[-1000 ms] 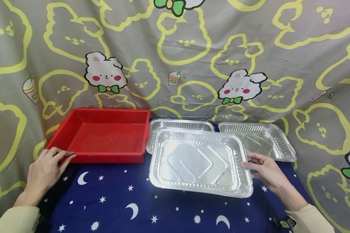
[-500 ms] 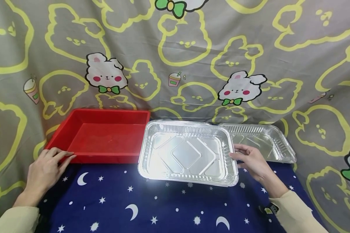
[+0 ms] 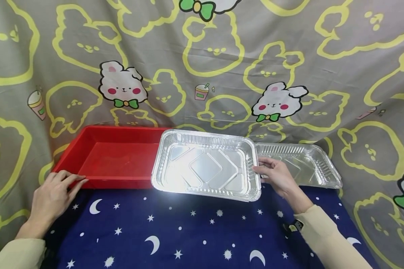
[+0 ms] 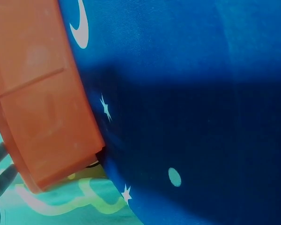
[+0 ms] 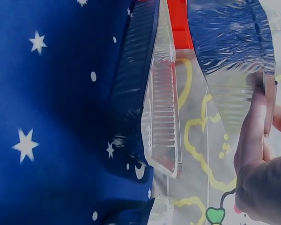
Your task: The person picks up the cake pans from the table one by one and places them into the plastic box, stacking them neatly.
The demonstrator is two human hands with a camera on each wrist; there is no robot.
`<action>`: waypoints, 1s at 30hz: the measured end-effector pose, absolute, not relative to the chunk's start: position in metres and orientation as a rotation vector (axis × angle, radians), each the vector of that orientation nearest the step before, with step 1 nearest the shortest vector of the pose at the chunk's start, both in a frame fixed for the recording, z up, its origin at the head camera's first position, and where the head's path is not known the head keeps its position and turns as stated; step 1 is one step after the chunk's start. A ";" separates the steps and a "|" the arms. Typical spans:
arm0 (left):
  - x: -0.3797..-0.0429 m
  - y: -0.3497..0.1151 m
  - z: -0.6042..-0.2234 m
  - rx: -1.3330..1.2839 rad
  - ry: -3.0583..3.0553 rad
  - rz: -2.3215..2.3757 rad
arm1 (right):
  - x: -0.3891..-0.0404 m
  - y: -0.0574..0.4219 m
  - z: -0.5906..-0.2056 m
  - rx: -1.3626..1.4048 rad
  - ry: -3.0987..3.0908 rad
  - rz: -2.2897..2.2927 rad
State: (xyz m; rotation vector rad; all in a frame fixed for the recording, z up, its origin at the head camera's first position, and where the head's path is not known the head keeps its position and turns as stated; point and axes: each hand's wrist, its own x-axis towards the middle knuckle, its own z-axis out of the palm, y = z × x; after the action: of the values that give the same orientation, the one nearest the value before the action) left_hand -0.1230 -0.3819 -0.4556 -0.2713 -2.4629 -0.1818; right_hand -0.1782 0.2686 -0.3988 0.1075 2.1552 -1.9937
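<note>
A shiny rectangular foil tray point(image 3: 207, 168) is held up, tilted toward me, by my right hand point(image 3: 276, 175), which pinches its right rim. In the right wrist view the raised foil tray point(image 5: 229, 33) is apart from a second foil tray point(image 5: 164, 108) standing on the cloth below; the head view hides that second one. At the left, my left hand point(image 3: 52, 196) grips the front left rim of a red plastic tray point(image 3: 121, 183), thumb at the front wall. The left wrist view has the red tray's outer wall point(image 4: 47, 93) and a few fingertips point(image 4: 4, 180) at its rim.
Another foil tray point(image 3: 299, 164) stands at the back right. A dark blue cloth point(image 3: 188, 231) with moons and stars covers the table. Behind hangs a grey curtain point(image 3: 168, 45) with cartoon rabbits, close to the trays.
My right hand has carried the foil tray left and away from me, so it now overlaps the red tray's right end in view and covers the middle foil tray. My left hand has stayed put.
</note>
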 end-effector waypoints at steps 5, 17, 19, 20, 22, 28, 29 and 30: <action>-0.123 -0.381 -0.455 -0.262 -2.471 -0.176 | -0.189 0.257 -0.400 0.100 2.125 -2.032; -0.123 -0.381 -0.455 -0.275 -2.458 -0.183 | -0.217 0.231 -0.403 0.114 2.173 -2.018; -0.123 -0.381 -0.455 -0.280 -2.450 -0.182 | -0.221 0.227 -0.403 0.124 2.177 -2.022; -0.124 -0.381 -0.455 -0.281 -2.448 -0.183 | -0.223 0.225 -0.403 0.123 2.182 -2.023; -0.123 -0.382 -0.456 -0.282 -2.446 -0.184 | -0.227 0.221 -0.403 0.130 2.192 -2.021; -0.123 -0.382 -0.456 -0.284 -2.448 -0.183 | -0.239 0.207 -0.403 0.146 2.173 -2.053; -0.123 -0.382 -0.456 -0.282 -2.450 -0.181 | -0.240 0.205 -0.403 0.150 2.169 -2.059; -0.123 -0.382 -0.456 -0.281 -2.449 -0.180 | -0.242 0.203 -0.403 0.151 2.169 -2.062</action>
State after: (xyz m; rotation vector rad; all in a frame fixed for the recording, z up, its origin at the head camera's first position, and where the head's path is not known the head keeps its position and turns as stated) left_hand -0.1229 -0.3818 -0.4561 -0.2808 -2.4493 -0.1797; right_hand -0.2416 0.2026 -0.4031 0.1512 2.1691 -2.0618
